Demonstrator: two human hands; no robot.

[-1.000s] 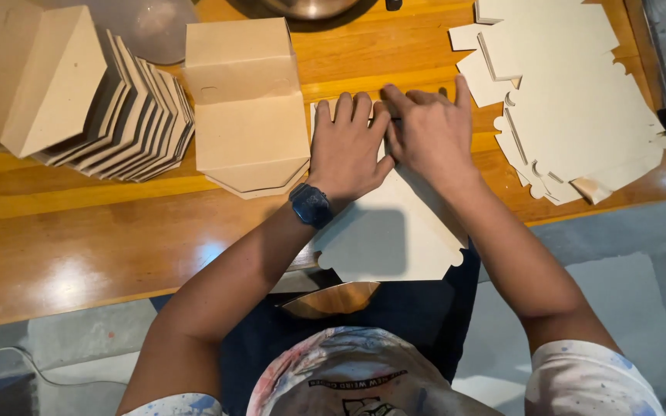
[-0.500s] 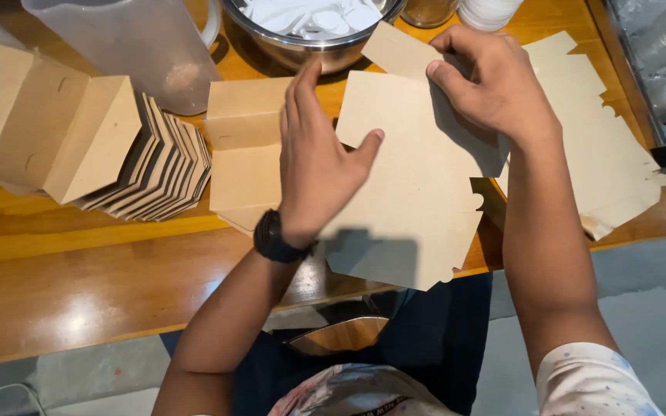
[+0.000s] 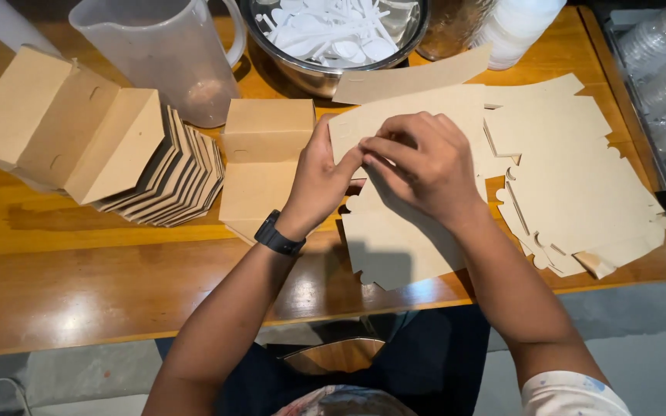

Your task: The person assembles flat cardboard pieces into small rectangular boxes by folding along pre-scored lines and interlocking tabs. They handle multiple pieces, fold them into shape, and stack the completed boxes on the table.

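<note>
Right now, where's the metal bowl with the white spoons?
In the head view, the metal bowl sits at the table's far edge, just right of the clear plastic jug and beyond both hands.

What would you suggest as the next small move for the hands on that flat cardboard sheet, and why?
Probably crease the panel over. Both hands, left hand and right hand, pinch the upper edge of the flat box blank, which is lifted off the wooden table but not yet folded like the folded boxes beside it.
</note>
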